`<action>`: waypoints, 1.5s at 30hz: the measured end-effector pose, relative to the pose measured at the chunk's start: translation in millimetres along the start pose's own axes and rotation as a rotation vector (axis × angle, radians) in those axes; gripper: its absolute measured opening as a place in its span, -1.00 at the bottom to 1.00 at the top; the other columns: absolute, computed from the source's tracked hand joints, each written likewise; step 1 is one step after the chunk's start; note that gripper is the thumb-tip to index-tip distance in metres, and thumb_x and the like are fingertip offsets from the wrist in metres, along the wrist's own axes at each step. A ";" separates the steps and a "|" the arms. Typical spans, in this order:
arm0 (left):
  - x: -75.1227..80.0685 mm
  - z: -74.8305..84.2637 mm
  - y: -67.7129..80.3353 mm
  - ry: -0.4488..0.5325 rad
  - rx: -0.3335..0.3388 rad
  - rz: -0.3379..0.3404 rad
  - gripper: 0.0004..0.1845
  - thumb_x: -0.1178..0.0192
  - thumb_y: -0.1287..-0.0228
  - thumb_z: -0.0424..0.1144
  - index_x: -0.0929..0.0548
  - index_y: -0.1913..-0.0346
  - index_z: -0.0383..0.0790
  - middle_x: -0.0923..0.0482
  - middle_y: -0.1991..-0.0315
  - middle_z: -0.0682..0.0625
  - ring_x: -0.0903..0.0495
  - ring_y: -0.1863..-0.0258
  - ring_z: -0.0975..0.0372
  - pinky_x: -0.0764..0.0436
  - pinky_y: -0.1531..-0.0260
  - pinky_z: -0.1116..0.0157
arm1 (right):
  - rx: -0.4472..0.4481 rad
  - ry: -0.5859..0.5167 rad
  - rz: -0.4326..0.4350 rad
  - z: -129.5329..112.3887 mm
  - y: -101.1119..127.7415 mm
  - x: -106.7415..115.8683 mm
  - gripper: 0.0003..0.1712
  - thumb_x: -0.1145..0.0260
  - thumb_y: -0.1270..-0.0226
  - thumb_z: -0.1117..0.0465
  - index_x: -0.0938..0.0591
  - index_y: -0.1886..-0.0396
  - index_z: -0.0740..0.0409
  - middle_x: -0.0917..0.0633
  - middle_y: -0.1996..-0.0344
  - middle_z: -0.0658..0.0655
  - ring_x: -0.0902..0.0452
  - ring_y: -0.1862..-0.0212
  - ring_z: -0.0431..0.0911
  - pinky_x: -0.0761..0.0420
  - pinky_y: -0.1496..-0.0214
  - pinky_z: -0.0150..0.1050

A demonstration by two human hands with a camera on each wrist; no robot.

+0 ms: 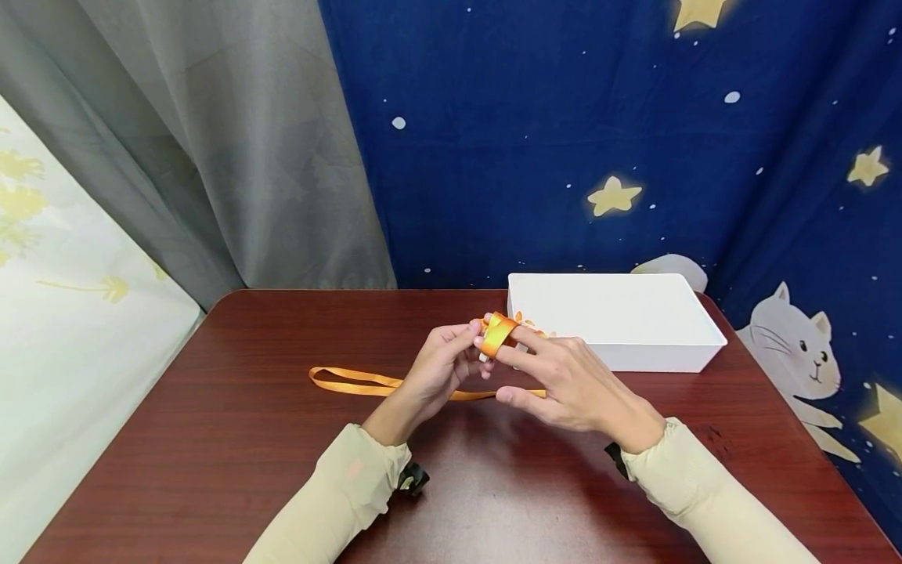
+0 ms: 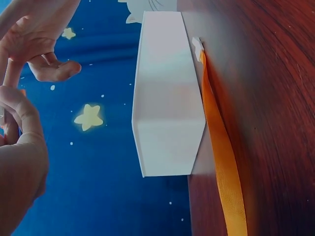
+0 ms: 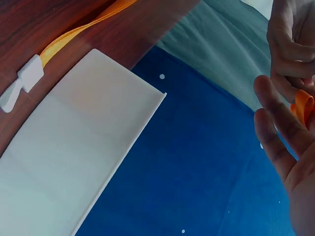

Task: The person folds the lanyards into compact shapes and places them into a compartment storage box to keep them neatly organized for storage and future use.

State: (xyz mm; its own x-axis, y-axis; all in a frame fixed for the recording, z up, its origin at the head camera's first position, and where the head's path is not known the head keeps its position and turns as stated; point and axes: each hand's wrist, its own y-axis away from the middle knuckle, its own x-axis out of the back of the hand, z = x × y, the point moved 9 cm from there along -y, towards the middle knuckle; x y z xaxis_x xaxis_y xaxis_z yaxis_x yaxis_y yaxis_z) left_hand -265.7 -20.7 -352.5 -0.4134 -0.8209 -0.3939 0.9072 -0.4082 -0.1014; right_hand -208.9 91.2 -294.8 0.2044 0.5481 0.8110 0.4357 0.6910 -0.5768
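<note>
A glossy orange ribbon (image 1: 497, 335) is looped round the extended index and middle fingers of my right hand (image 1: 564, 384), whose fingertips poke out of the loop. That hand's thumb stands apart below. My left hand (image 1: 440, 364) meets it from the left, thumb and fingers pinching the ribbon by the loop, with a small white piece (image 1: 483, 358) just under it. In the right wrist view, part of the ribbon (image 3: 302, 105) shows at the edge. Behind the hands an orange lanyard (image 1: 352, 380) lies on the table; its white plastic clip (image 3: 30, 73) is hidden in the head view.
A white box (image 1: 613, 309) sits at the back right of the dark red wooden table (image 1: 268, 337), close behind the right hand. A blue star-patterned curtain (image 1: 535, 141) and a grey one (image 1: 268, 141) hang beyond the far edge.
</note>
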 end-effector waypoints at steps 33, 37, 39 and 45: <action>-9.1 24.0 -4.1 -0.580 -0.144 -0.065 -0.67 -0.08 -0.50 -0.26 -0.71 0.27 -0.49 -0.64 0.38 -0.11 -0.62 0.48 -0.16 -0.71 0.38 0.14 | 0.057 0.110 -0.049 -2.8 0.1 -9.3 -0.52 -0.11 -0.43 -0.31 -0.65 0.11 -0.05 -0.52 0.30 -0.09 -0.18 0.59 -0.26 -0.26 0.56 -0.38; -9.3 26.5 -3.0 -0.660 -0.160 -0.076 -0.75 -0.20 -0.43 -0.25 -0.74 0.26 -0.39 -0.64 0.39 -0.08 -0.64 0.49 -0.01 -0.70 0.36 0.09 | 0.052 0.106 -0.051 -2.5 -0.6 -9.5 -0.48 -0.11 -0.42 -0.32 -0.67 0.05 -0.04 -0.59 0.19 -0.05 -0.19 0.60 -0.25 -0.26 0.57 -0.38; -10.0 28.8 -2.7 -0.683 -0.178 -0.086 -0.77 -0.22 -0.42 -0.26 -0.75 0.25 -0.39 -0.65 0.40 -0.08 -0.64 0.50 0.06 -0.70 0.36 0.08 | 0.044 0.097 -0.057 -2.1 -0.7 -9.8 -0.46 -0.11 -0.42 -0.32 -0.67 -0.03 -0.04 -0.63 0.07 -0.02 -0.22 0.59 -0.25 -0.28 0.57 -0.39; -10.6 32.4 -3.1 -0.669 -0.207 -0.116 -0.76 -0.15 -0.45 -0.35 -0.72 0.22 -0.50 -0.68 0.38 -0.14 -0.67 0.52 0.06 -0.71 0.39 0.06 | 0.022 0.091 -0.083 -2.8 0.7 -12.8 -0.36 -0.07 -0.43 -0.34 -0.61 -0.23 -0.04 -0.59 -0.16 0.05 -0.19 0.61 -0.26 -0.27 0.58 -0.39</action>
State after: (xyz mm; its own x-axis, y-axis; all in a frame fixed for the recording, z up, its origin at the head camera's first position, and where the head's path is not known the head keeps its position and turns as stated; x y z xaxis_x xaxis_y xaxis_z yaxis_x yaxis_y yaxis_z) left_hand -266.7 -23.7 -318.4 -0.4074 -0.8728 0.2686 0.8229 -0.4784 -0.3066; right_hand -208.7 83.3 -305.4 0.2475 0.4443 0.8610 0.4357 0.7427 -0.5085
